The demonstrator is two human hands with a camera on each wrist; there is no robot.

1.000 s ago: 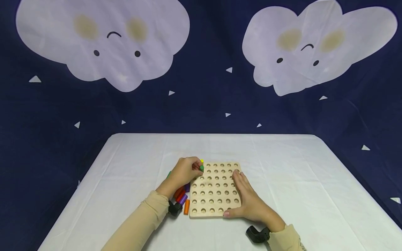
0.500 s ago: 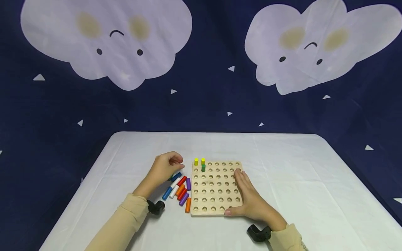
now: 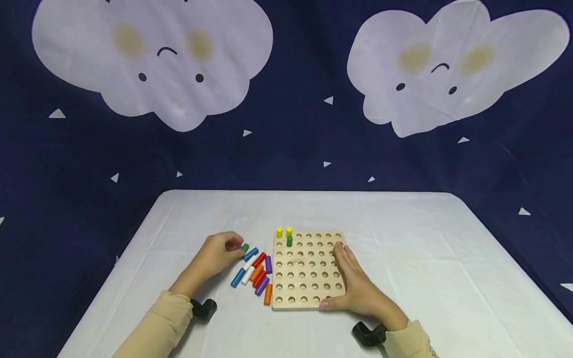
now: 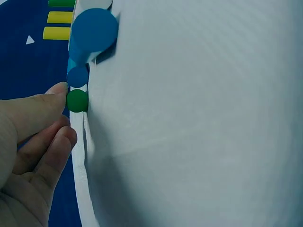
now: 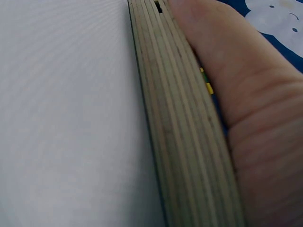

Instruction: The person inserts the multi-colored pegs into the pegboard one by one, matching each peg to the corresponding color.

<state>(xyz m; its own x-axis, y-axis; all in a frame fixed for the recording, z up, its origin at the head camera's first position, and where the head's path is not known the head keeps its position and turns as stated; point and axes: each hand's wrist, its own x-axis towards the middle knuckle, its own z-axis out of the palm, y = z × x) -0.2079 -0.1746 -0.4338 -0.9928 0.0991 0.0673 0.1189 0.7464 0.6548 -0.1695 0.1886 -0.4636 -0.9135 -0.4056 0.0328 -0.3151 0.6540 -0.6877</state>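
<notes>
My left hand (image 3: 219,253) is at the far left end of a loose row of pegs, thumb and fingertips at a green peg (image 3: 244,247) lying on the table. In the left wrist view the thumb tip meets that green peg (image 4: 77,100), and a gap separates the thumb from the other fingers. My right hand (image 3: 358,286) rests spread on the right side of a wooden pegboard (image 3: 295,268), fingers fairly straight, thumb at the front edge. In the right wrist view the thumb lies along the board's layered edge (image 5: 175,113). Two yellow pegs (image 3: 279,232) and a green peg (image 3: 289,241) stand upright in its holes.
Loose blue pegs (image 3: 238,277), white, red (image 3: 259,259), orange (image 3: 267,294) and purple pegs (image 3: 261,286) lie left of the board. A white cloth (image 3: 403,223) covers the table. A dark blue backdrop with clouds (image 3: 304,124) hangs behind.
My left hand has left the upright green peg, which now stands in the board, and moved left and down to the loose green peg. The right hand stays on the board.
</notes>
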